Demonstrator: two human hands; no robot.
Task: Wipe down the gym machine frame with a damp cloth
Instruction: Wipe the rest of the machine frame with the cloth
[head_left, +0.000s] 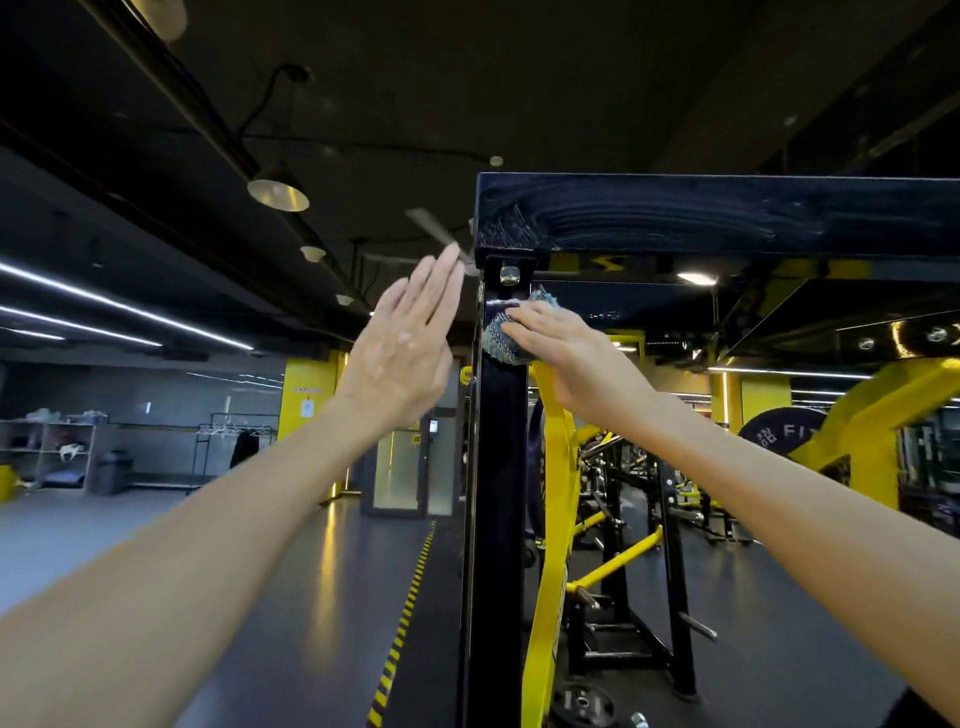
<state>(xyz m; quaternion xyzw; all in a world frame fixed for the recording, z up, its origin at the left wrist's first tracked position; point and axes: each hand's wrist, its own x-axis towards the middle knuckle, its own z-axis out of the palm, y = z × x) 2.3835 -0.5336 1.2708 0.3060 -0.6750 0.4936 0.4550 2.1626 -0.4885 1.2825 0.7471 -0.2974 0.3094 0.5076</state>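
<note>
— Where is the cloth?

— The cloth (500, 340), a bluish woven wad, sits high on the black upright post (496, 441) of the machine frame (493, 571). It is just under the bolt (510, 274) where the post meets the top beam (727, 213).

— What keeps it there?

— The right grip (566, 358). It lies flat, fingers straight and laid over the cloth, pressing it against the post. Nothing is curled round it.

— And the other one?

— The left grip (400, 353) is raised just left of the post. It is wide, with fingers straight and close together, pointing up toward the beam's corner, and it holds nothing. The fingertips are blurred, so I cannot tell whether they touch the metal.

— Anything on the beam?

— Pale smeared streaks run across its front face.

— And round about?

— A yellow band (553, 519) hangs down beside the post, below the right wrist. Behind it stand black and yellow racks, with a dark weight plate (779, 431) at the right. A yellow-and-black striped line (400, 623) runs along the dark floor, and a hanging lamp (278, 189) shows at upper left.
</note>
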